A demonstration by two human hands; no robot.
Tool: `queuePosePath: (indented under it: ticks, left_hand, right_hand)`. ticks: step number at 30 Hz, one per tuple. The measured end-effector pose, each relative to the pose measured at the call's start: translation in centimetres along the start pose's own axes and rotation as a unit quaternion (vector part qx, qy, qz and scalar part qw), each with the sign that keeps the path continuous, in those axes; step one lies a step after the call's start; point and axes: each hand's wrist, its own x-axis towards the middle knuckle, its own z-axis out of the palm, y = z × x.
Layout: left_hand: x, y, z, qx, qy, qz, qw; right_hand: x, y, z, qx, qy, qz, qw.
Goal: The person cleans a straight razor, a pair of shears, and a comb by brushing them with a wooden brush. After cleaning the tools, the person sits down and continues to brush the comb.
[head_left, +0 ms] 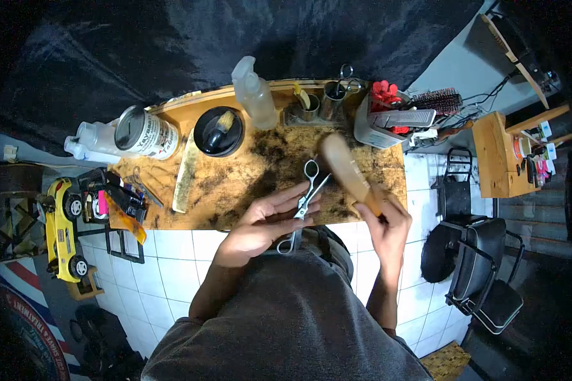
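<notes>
The person's left hand [270,221], just left of the frame's centre, has its fingers stretched out and close together. They pinch a pair of silver metal scissors [304,201] against the thumb. The scissors run steeply across the fingertips, with one ring showing above the hand and another below it.

The right hand [388,223], right of centre, is closed around the handle of a pale wooden brush [345,166]. The brush slants up and to the left, and its head is blurred. It sits just beside the scissors, but I cannot tell whether they touch. Both hands are over the lower edge of a brown wooden surface [235,184] dusted with dark hair clippings.

Along the top of the surface stand a clear plastic spray bottle [254,92], a round black bowl with a shaving brush in it [218,131] and a labelled round tin [147,133] lying on its side. A long tan comb [184,170] lies left of centre.

Metal cups holding tools [332,96] stand at upper centre. Red clips [384,92] and a bristly round hairbrush [438,100] sit to their right. A yellow toy car [62,228] is at the left edge and a black chair [483,267] at lower right. White tiles [171,254] run below the surface.
</notes>
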Motion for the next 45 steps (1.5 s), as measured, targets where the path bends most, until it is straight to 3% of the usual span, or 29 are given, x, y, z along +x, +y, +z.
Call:
queuePosePath:
  ticks: [1, 2, 5, 6, 8, 9, 11, 12, 15, 17, 19, 20, 22, 25, 27, 30, 33, 36, 37, 40, 41, 43, 44, 45]
  left_hand:
    - [-0.2, -0.2, -0.2, -0.03, -0.003, -0.003, 1.0]
    - [-0.3, -0.4, -0.4, -0.029, 0.005, -0.009, 1.0]
    - [-0.9, 0.0, -0.7, -0.064, 0.021, 0.001, 0.998]
    - [-1.0, -0.1, -1.2, -0.063, 0.018, -0.001, 0.998]
    - [-0.7, -0.4, -2.3, 0.053, 0.028, 0.011, 0.998]
    - [-0.6, 0.0, -2.4, 0.052, 0.023, 0.009, 0.998]
    - [-0.9, 1.1, -2.5, 0.252, 0.033, -0.018, 0.967]
    - [-0.8, 1.4, -1.7, 0.104, 0.046, 0.003, 0.994]
    - [-1.5, 2.9, -2.0, 0.041, 0.038, -0.061, 0.997]
    - [-1.8, 2.1, -3.4, 0.018, 0.011, -0.044, 0.999]
    - [-2.0, 2.3, -4.0, 0.013, 0.057, -0.052, 0.997]
    - [-2.2, 2.3, -4.6, 0.012, 0.055, -0.058, 0.997]
    - [-2.3, 2.2, -6.2, -0.124, -0.008, -0.051, 0.991]
    - [-2.1, 1.4, -7.2, -0.05, -0.044, -0.063, 0.996]
    - [-2.6, 1.9, -8.0, -0.014, -0.096, -0.054, 0.994]
    - [-2.5, 3.9, -7.7, -0.063, -0.192, -0.091, 0.975]
    - [-3.0, 5.4, -6.5, -0.005, -0.174, -0.127, 0.976]
    - [-2.5, 4.6, -7.1, -0.022, -0.202, -0.077, 0.976]
    - [-2.4, 4.4, -7.2, -0.011, -0.206, -0.054, 0.977]
    - [-2.7, 4.1, -8.4, 0.091, -0.219, -0.016, 0.971]
    - [-2.8, 4.2, -8.6, 0.123, -0.218, 0.011, 0.968]
    - [-2.6, 4.9, -9.1, 0.17, -0.27, -0.023, 0.948]
    - [-3.3, 5.3, -8.7, 0.098, -0.241, -0.058, 0.964]
    - [-3.6, 5.6, -8.2, 0.026, -0.21, -0.092, 0.973]
  right_hand:
    - [0.2, -0.2, 0.3, 0.019, 0.06, -0.006, 0.998]
    - [0.2, -0.4, 0.2, 0.02, 0.058, -0.007, 0.998]
    - [-0.1, -0.4, -0.4, 0.087, 0.046, 0.001, 0.995]
    - [-0.5, -0.5, -0.6, 0.086, -0.023, -0.05, 0.995]
    - [-0.8, -0.5, -0.3, 0.095, -0.131, -0.13, 0.978]
    - [-1.0, -0.2, 0.3, 0.108, -0.153, -0.143, 0.972]
    - [-1.3, -0.3, 1.0, 0.083, -0.142, -0.112, 0.98]
    - [-1.2, -0.8, 1.2, 0.061, -0.102, -0.072, 0.99]
    - [-1.1, -2.3, 1.8, -0.006, 0.04, 0.009, 0.999]
    - [-1.0, -4.1, 2.2, 0.063, 0.111, 0.085, 0.988]
    - [-1.9, -3.2, 2.5, 0.077, 0.125, 0.061, 0.987]
    - [-2.7, -3.1, 2.5, 0.094, 0.067, 0.034, 0.993]
    - [-3.6, -4.2, 2.8, 0.11, -0.052, -0.026, 0.992]
    - [-4.0, -5.8, 4.5, 0.107, -0.141, -0.077, 0.981]
    - [-4.3, -5.8, 5.2, 0.107, -0.084, -0.071, 0.988]
    - [-4.3, -5.5, 5.9, 0.032, 0.067, 0.003, 0.997]
    - [-4.4, -6.4, 5.9, 0.019, 0.165, 0.094, 0.982]
    - [-5.8, -6.8, 5.7, 0.085, 0.108, 0.046, 0.989]
    - [-6.1, -7.0, 5.3, 0.078, 0.031, 0.028, 0.996]
    - [-6.1, -8.0, 5.9, 0.072, -0.085, -0.024, 0.994]
    - [-6.0, -8.2, 6.1, 0.073, -0.081, -0.024, 0.994]
    - [-5.8, -8.4, 6.4, 0.031, 0.022, 0.033, 0.999]
    - [-5.6, -8.6, 6.5, 0.019, 0.072, 0.041, 0.996]
    - [-5.0, -8.5, 6.6, -0.019, 0.131, -0.015, 0.991]
